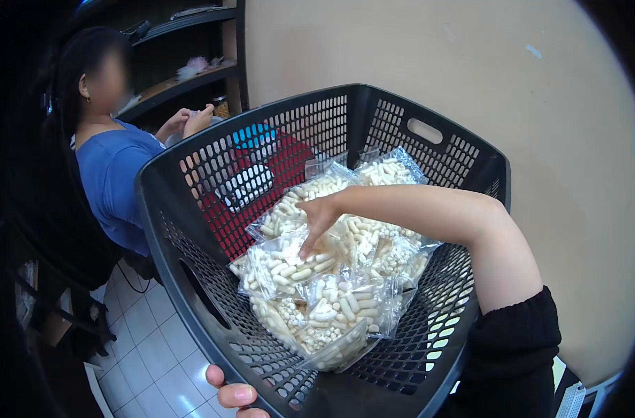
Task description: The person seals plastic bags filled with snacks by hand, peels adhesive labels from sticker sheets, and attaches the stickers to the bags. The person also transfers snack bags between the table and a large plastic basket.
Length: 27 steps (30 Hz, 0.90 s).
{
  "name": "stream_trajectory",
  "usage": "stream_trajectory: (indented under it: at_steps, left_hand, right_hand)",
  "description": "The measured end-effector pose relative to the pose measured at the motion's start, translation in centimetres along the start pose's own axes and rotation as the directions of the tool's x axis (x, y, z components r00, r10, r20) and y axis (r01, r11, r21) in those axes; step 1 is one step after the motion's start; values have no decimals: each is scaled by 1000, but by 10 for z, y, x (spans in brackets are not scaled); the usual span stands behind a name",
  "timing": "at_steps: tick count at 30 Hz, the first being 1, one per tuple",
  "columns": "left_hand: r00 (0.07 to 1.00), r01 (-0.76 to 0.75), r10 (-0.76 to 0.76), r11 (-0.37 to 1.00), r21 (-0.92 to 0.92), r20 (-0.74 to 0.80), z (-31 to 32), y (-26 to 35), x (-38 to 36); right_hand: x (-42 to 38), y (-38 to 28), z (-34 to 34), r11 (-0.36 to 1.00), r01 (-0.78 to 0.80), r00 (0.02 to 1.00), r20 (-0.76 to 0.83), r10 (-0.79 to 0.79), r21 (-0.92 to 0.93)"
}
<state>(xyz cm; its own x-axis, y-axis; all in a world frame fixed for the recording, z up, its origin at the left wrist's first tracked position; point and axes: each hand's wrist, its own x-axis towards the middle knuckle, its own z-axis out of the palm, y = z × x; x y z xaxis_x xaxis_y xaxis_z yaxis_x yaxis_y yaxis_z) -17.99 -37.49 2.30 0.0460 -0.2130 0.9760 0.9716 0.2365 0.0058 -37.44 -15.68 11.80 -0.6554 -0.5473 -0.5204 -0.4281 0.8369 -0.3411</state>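
A large black plastic laundry basket (394, 104) with slotted walls fills the middle of the view. Inside it lie several clear plastic bags of off-white capsules (345, 303), piled over one another. My right hand (321, 216) reaches in from the right and rests on the bags at the left of the pile. Its visible fingers are spread apart, touching a bag of capsules (289, 265); some fingertips are hard to make out. At the bottom, my left hand (237, 397) is wrapped round the near rim of the basket, with only its fingers showing.
A person in a blue top (115, 167) sits at the left, hands raised near a dark shelf (185, 87). A red surface (227, 230) shows through the basket's slots. Beige wall (540, 125) stands behind; white tiled floor (146, 348) lies below left.
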Motion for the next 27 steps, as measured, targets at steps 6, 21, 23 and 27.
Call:
stream_trajectory:
  at_steps: [6,21,23,27]
  left_hand:
    - [999,-35,36,997,75,-4,12,-5,6]
    - [990,-143,142,948,286,25,45,-6,39]
    - [987,-157,156,937,312,29,51,-4,43]
    - [982,-186,183,911,367,41,60,2,53]
  right_hand:
    - [5,-3,9,996,-85,975,203,87,-19]
    - [-10,-20,34,864,-230,888,460,-2,447]
    - [8,-10,43,841,-113,871,459,-172,530]
    - [-2,-19,22,898,-112,948,318,-32,426]
